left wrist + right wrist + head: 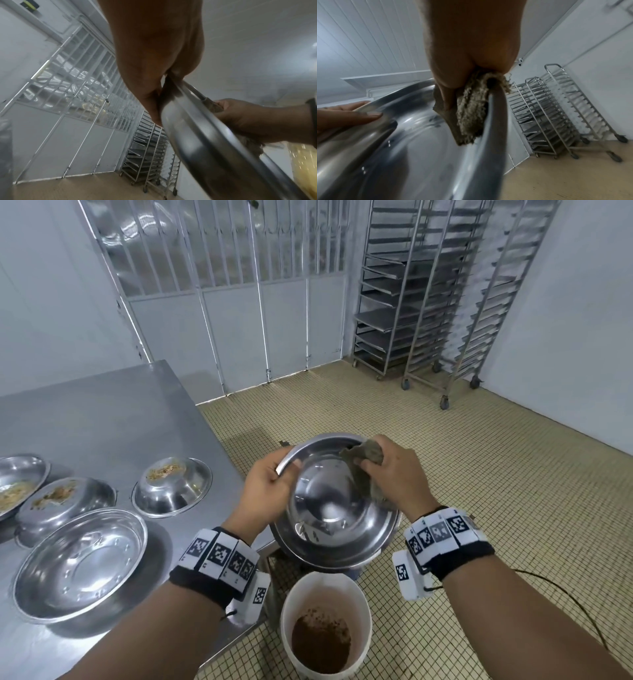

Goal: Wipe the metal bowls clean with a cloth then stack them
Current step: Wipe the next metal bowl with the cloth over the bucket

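Note:
A shiny metal bowl [329,501] is held tilted in the air past the table's corner, above a white bucket. My left hand [270,484] grips its left rim, thumb inside. My right hand [390,474] pinches a grey-brown cloth [364,455] folded over the bowl's right rim [494,108], thumb pressing the cloth [471,112] on the inner wall. From the left wrist, the bowl's underside [205,142] shows edge-on. One clean bowl [80,563] sits upright on the steel table [113,419]. Three soiled bowls [171,486] [65,501] [19,482] with food residue stand behind it.
A white bucket [325,587] holding brown waste stands on the tiled floor right below the held bowl. Wheeled metal tray racks [428,302] line the far right wall. A barred white partition [222,285] closes the back. A thin cable [575,607] runs along the floor at right.

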Tool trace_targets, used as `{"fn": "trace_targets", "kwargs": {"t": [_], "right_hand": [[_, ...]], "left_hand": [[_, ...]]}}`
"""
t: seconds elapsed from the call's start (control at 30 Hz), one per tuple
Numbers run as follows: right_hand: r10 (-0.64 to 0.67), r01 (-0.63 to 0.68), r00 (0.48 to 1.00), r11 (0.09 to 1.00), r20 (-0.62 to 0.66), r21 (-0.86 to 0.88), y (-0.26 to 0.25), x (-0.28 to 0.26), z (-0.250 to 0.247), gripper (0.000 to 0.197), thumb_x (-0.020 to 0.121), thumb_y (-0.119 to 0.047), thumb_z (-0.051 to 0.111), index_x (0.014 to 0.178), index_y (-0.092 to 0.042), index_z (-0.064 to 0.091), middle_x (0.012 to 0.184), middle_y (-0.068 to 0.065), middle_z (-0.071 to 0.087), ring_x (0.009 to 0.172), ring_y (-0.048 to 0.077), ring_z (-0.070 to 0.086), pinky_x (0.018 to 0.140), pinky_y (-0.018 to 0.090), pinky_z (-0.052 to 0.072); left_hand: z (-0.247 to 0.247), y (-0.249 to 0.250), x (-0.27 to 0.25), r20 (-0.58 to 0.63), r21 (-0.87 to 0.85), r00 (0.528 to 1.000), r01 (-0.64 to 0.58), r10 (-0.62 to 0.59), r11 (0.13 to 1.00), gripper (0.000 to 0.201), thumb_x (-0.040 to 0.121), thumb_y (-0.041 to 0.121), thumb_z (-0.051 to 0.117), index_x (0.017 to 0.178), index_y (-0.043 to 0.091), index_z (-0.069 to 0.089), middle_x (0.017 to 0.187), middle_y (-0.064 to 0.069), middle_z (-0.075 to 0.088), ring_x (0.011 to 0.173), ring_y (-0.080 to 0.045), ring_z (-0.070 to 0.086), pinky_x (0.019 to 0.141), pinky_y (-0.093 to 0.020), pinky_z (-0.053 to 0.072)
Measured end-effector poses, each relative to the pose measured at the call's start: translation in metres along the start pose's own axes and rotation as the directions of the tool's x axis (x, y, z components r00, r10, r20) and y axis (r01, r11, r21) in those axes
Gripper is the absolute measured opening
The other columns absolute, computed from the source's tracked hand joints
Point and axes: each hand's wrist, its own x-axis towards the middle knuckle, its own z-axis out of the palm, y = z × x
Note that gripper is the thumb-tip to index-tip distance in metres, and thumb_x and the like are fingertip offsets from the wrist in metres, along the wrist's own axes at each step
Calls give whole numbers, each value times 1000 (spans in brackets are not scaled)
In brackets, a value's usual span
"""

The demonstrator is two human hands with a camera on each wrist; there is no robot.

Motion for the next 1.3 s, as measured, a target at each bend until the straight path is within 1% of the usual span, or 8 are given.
{"fn": "trace_targets", "kwargs": {"t": [0.17,0.33,0.6,0.73,0.83,0.97,1.17,1.3], "right_hand": [[216,-205,974,968,-66,148,14,-17,19,19,92,-32,73,95,-28,55,86,-15,59,80,-1,57,66,16,44],[33,-32,999,998,3,-55,-2,8,0,16,92,-31,73,93,-29,56,78,-13,61,69,-2,57,58,13,39],[275,-246,955,944,-112,221,26,-11,33,22,89,-34,75,103,-23,62,96,-10,65,89,8,63,80,34,57],[180,-155,974,972,-136,178,21,-7,21,15,93,-28,72,97,-23,58,88,-12,62,81,2,60,70,20,51],[3,-2,999,999,-46,42,10,-1,7,14,96,-21,67,94,-28,56,77,-8,62,68,5,63,58,19,52],[-114,113,993,992,-9,-63,2,5,6,21,97,-16,64,89,-32,54,65,-7,59,53,10,57,48,14,43],[120,-73,974,969,-193,236,5,-5,15,16,94,-33,71,94,-24,59,83,-10,64,72,0,60,64,12,51],[67,-47,986,991,-155,127,5,1,10,18,93,-32,72,96,-22,56,80,-8,64,72,5,64,65,22,57]], "left_hand": [[-8,-2,5,-131,-79,991,11,-21,997,32,105,15,60,95,41,77,90,3,77,84,-21,71,80,-43,59],[3,-10,0,-48,-31,999,20,-22,999,32,105,20,59,103,49,74,100,3,78,93,-27,73,85,-53,60],[0,1,4,-261,-171,965,-55,8,984,24,105,9,57,108,25,75,92,8,77,86,-9,71,77,-24,58],[-8,-7,7,-156,21,986,-59,62,998,25,104,14,61,106,37,70,92,15,73,87,-6,69,77,-23,56],[-16,-7,17,10,140,993,-118,118,983,23,104,15,60,117,27,74,94,20,71,88,-1,68,76,-12,50],[-16,2,19,141,149,983,-141,120,979,21,107,17,57,111,24,76,81,17,72,75,-2,67,71,-15,50],[-12,8,15,-156,-63,986,-67,57,996,17,105,13,60,99,9,76,73,-14,70,61,-13,60,57,-23,51],[-9,7,12,-119,-37,991,-70,65,997,18,105,12,59,108,19,76,75,3,72,65,-9,65,60,-21,53]]}}
